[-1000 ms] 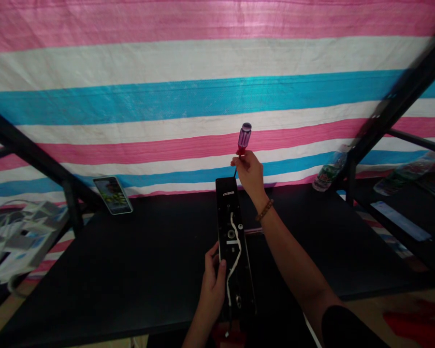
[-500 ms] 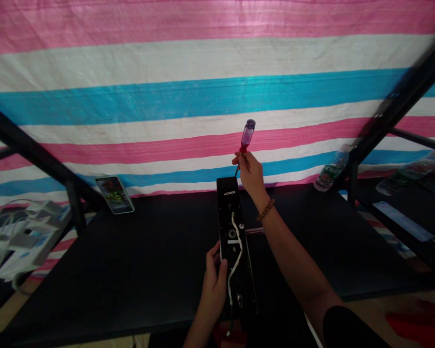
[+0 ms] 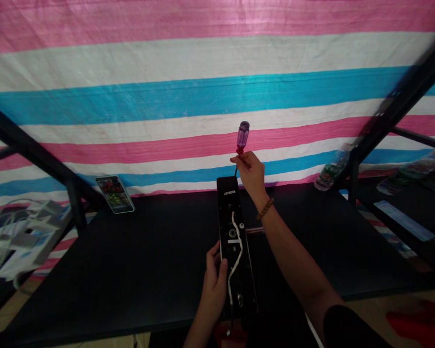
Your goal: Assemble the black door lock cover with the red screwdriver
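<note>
A long black panel (image 3: 235, 241) lies lengthwise on the black table (image 3: 130, 270), its open side up with a white cable (image 3: 236, 256) running along it. My left hand (image 3: 213, 282) grips the panel's near left edge, thumb on top. My right hand (image 3: 249, 175) pinches a screwdriver (image 3: 241, 142) low on its red and purple handle. The tool stands nearly upright, its dark shaft reaching down to the panel's far end.
A phone (image 3: 115, 194) leans against the striped tarp at the table's back left. A plastic bottle (image 3: 329, 170) lies at the back right by a black frame post. White boxes and cables (image 3: 18, 241) sit on the left. Another black table (image 3: 402, 212) stands at right.
The screwdriver handle has tipped slightly back to the left after leaning right half a second ago. My left hand and the panel have stayed put.
</note>
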Tool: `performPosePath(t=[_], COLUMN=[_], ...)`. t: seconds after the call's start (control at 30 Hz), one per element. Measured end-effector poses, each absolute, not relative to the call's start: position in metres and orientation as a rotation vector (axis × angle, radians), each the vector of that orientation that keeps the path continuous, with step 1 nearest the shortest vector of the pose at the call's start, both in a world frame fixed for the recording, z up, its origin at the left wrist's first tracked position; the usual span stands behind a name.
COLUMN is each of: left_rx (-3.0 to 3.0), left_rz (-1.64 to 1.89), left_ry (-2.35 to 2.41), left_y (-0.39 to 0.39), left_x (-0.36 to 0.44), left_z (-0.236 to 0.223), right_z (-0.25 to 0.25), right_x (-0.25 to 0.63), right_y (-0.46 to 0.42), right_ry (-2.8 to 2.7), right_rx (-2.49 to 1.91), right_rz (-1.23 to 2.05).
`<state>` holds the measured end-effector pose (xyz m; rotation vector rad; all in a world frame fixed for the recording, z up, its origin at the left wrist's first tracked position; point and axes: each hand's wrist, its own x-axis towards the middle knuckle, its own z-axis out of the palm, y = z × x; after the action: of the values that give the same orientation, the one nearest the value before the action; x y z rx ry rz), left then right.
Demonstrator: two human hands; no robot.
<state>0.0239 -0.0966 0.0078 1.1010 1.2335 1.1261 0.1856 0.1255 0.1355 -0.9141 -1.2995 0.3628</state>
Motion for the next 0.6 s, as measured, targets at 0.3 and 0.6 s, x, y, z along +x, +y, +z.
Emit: performPosePath(t=[0.3, 0.6], left_rx=[1.097, 1.106], left_rz=[1.124, 1.135], left_ry=[1.209, 1.218], left_y=[-0.0954, -0.0966], left_x=[0.0239, 0.0234], left_z=[0.0058, 0.0056], right_z=[0.1351, 0.1341], right_x=[0.1875, 0.1883], right_y=[0.1247, 0.1253], right_ry=[-1.372, -1.37], right_rx=[-0.892, -0.887], right_rz=[0.32, 0.325])
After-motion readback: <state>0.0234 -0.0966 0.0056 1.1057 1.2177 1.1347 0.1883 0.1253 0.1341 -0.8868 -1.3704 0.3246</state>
